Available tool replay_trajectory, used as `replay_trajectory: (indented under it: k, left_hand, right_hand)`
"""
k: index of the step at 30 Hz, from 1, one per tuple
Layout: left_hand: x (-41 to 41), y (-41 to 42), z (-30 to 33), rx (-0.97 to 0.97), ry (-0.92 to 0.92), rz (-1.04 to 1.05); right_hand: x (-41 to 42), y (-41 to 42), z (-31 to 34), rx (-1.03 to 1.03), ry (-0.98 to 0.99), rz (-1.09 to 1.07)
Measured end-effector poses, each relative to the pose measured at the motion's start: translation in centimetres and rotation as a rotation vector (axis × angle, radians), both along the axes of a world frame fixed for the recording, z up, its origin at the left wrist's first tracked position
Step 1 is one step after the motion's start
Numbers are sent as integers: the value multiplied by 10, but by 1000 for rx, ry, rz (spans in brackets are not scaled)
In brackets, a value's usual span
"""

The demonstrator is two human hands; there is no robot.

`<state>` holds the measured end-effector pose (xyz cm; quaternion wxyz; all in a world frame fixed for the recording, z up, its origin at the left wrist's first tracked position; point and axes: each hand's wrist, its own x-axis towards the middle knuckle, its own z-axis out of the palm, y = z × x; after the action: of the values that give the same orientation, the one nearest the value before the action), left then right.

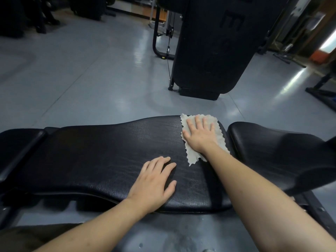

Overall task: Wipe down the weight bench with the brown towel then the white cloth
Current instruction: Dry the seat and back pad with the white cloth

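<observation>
A black padded weight bench (101, 155) stretches across the view from left to right. A pale cloth with a jagged edge (193, 155) lies flat on the right end of the long pad. My right hand (199, 134) presses on the cloth with its fingers spread and straight. My left hand (154, 182) rests flat on the bare pad near the front edge, a little left of the cloth. No brown towel is in view.
A separate black seat pad (276, 151) continues the bench to the right. A large black punching bag (218, 46) hangs over the grey floor (81, 79) beyond the bench. Black machine frames (160, 42) stand behind it and at the far right.
</observation>
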<state>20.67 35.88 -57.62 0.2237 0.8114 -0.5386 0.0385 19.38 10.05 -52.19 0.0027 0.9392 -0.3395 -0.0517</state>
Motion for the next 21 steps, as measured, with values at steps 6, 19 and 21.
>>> replay_trajectory:
  k: [6,19,21]
  left_hand:
    - [1,1,0,-7,-4,4]
    - [-2,2,2,-42,39,-7]
    - [-2,2,3,-51,39,-9]
  right_hand:
    - [-19,26,-7,-27,15,109]
    - [-101,102,-16,-27,-31,429]
    - [-103,101,-16,-31,-23,448]
